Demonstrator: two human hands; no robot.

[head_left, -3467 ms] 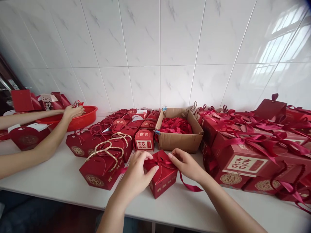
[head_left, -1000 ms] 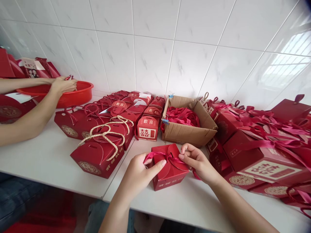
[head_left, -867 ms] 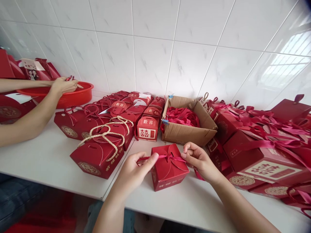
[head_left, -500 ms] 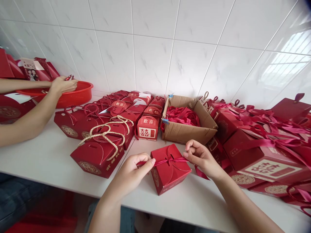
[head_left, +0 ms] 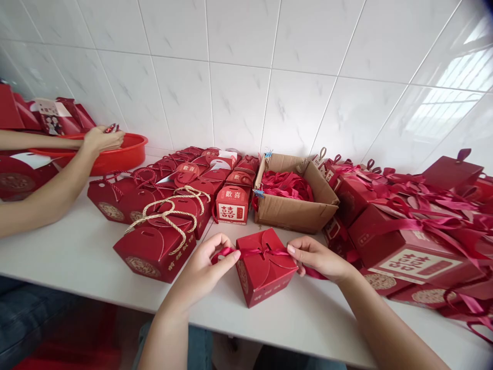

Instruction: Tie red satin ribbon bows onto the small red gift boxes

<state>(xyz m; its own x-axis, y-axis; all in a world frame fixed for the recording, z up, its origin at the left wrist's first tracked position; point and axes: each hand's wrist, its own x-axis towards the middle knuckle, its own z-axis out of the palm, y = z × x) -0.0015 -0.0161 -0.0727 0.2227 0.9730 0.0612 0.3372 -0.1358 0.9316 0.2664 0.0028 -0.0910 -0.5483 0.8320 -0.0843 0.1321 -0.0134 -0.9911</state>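
A red gift box (head_left: 265, 280) with a curved-flap top sits on the white table in front of me. Across its top runs a dark pink ribbon (head_left: 252, 252), crossed or knotted at the middle. My left hand (head_left: 213, 264) pinches the ribbon's left end beside the box. On the other side my right hand (head_left: 314, 257) pinches the right end close to the box edge, with its tail hanging behind the fingers. Just beyond the box stands an open cardboard box (head_left: 298, 218) filled with loose pink ribbons (head_left: 287, 185).
Red gift boxes (head_left: 154, 252) with cord handles stand in rows at left. Ribboned boxes (head_left: 404, 246) are piled at right. A co-worker's hands (head_left: 102, 140) hold small shiny red items over a red basin (head_left: 127, 154). A tiled wall (head_left: 239, 92) closes the back.
My right hand has closed in on the ribbon near the box's right edge, and its fingers have drawn together. My left hand keeps its pinch. The view has shifted slightly.
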